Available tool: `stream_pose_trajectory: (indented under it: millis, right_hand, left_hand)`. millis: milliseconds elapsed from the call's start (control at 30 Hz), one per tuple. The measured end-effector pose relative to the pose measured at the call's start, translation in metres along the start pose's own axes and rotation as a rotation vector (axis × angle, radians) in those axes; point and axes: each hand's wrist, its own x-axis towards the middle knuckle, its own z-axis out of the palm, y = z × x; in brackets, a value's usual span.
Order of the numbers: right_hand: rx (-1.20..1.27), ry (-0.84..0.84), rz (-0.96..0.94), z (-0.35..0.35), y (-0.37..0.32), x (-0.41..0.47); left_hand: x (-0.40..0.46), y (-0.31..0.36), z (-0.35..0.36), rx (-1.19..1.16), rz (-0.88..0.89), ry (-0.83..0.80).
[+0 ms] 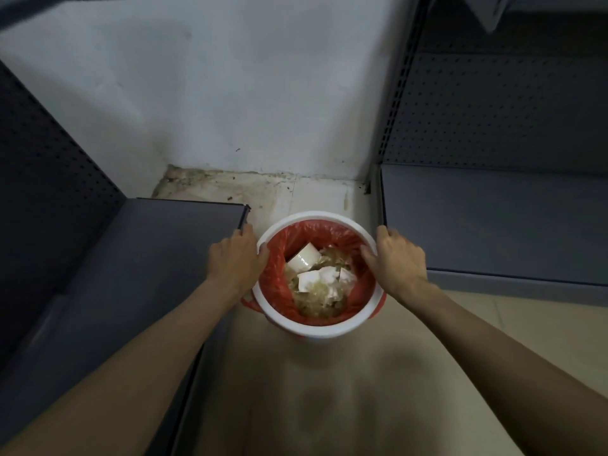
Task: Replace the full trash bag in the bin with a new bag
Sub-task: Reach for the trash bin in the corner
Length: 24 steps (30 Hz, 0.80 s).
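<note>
Closest to us, our two bare forearms reach forward and down to a white bin (317, 330) that stands on the pale floor (329, 390). Our left hand (235, 258) grips the left side of the bin's rim, thumb curled over the edge, and our right hand (396, 260) grips the right side in the same way. Inside, a red bag (279, 284) lines the bin, and it holds crumpled white paper (312, 278) and some yellowish waste. Small folds of the red bag hang outside under the rim at both sides.

The bin sits in a narrow gap between two grey shelves. The left shelf (138, 258) is just beside our left hand, and the right shelf (493, 222) is just beside our right hand. In front of the bin some floor stays free.

Behind, the floor is dirty where it meets a white wall (230, 93).
</note>
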Motion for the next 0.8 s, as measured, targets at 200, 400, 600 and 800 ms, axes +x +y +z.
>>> stream_pose_trajectory:
  millis: [200, 400, 600, 800]
  right_hand:
    - [0.098, 0.045, 0.077, 0.031, 0.003, 0.002]
    - [0.203, 0.023, 0.157, 0.033, 0.0, -0.006]
    - [0.16, -0.002, 0.144, 0.029, 0.0, -0.002]
    - [0.133, -0.005, 0.119, 0.02, -0.002, -0.002]
  left_hand:
    - [-0.006, -0.005, 0.035, -0.126, -0.022, -0.007]
    - [-0.014, 0.004, 0.033, -0.256, -0.097, -0.048]
    - [-0.008, 0.009, 0.021, -0.313, -0.152, -0.153]
    - [-0.006, 0.012, 0.009, -0.314, -0.146, -0.15]
